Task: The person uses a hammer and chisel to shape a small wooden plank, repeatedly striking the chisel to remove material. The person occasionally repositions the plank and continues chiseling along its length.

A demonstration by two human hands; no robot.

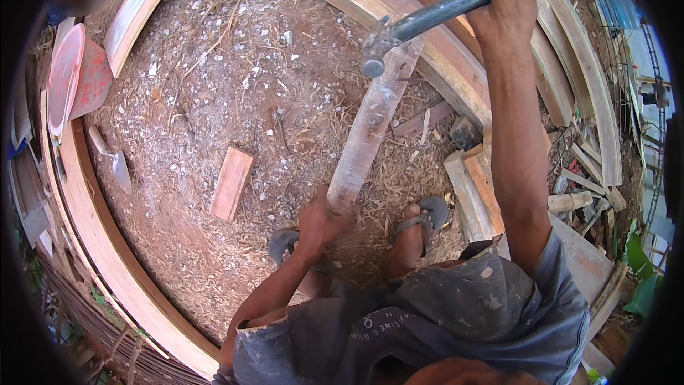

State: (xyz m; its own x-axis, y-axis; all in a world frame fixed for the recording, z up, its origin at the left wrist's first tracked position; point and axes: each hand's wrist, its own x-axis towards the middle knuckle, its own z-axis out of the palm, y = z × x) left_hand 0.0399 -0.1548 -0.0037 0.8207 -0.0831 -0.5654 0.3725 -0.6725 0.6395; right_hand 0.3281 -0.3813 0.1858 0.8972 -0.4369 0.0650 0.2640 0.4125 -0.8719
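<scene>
My right hand [504, 1] is wrapped round the dark, tube-like handle of a claw hammer [447, 11], raised at the upper right. The hammer's metal head overlaps the far end of a worn, greyish board [374, 117] in this view; whether they touch I cannot tell. What looks like a thin nail sticks out sideways near that end. My left hand [324, 222] grips the board's near end, between my sandalled feet. The board slants up and to the right, its far end by a long beam [456, 64].
A short wood block [232, 184] lies on the chip-strewn ground. At the left are a trowel [114, 160], a red-stained container [84, 75] and a long curved-looking plank [117, 264]. Long timbers [584, 78] and offcuts [476, 196] lie to the right. Part of a person shows at the upper left.
</scene>
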